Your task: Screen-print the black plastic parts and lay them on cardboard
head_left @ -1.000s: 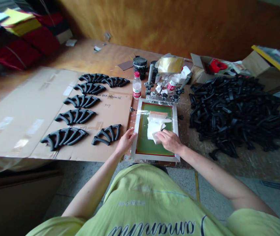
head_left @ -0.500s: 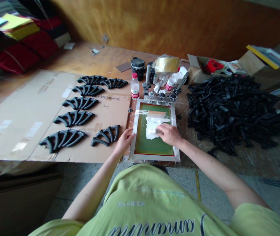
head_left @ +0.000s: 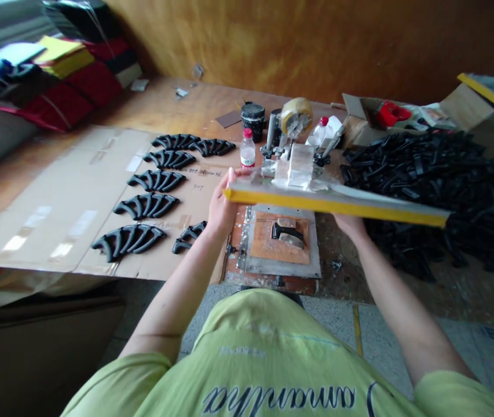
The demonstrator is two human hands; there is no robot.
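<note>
A screen printing frame [head_left: 337, 204] is tilted up off its base, its yellow-taped near edge facing me. My left hand [head_left: 223, 205] grips the frame's left end. On the raised screen rests a squeegee [head_left: 302, 162], with white ink around its foot. My right hand [head_left: 348, 225] is below the frame's right part, its fingers hidden behind the edge. Beneath the frame, a curved black plastic piece [head_left: 288, 233] sits on a wooden jig [head_left: 260, 240] fixed to a metal base plate [head_left: 281, 270].
Fanned rows of black pieces [head_left: 146, 207] lie on cardboard [head_left: 77, 197] at left. At right is a large heap of black pieces [head_left: 424, 168]. Behind the frame stand a red-capped bottle [head_left: 247, 149], a dark ink tub [head_left: 253, 120] and a tape roll [head_left: 296, 116].
The frame has swung up from lying flat, uncovering the jig and black piece. My right hand has left the squeegee and moved right, below the frame. My left hand rose with the frame.
</note>
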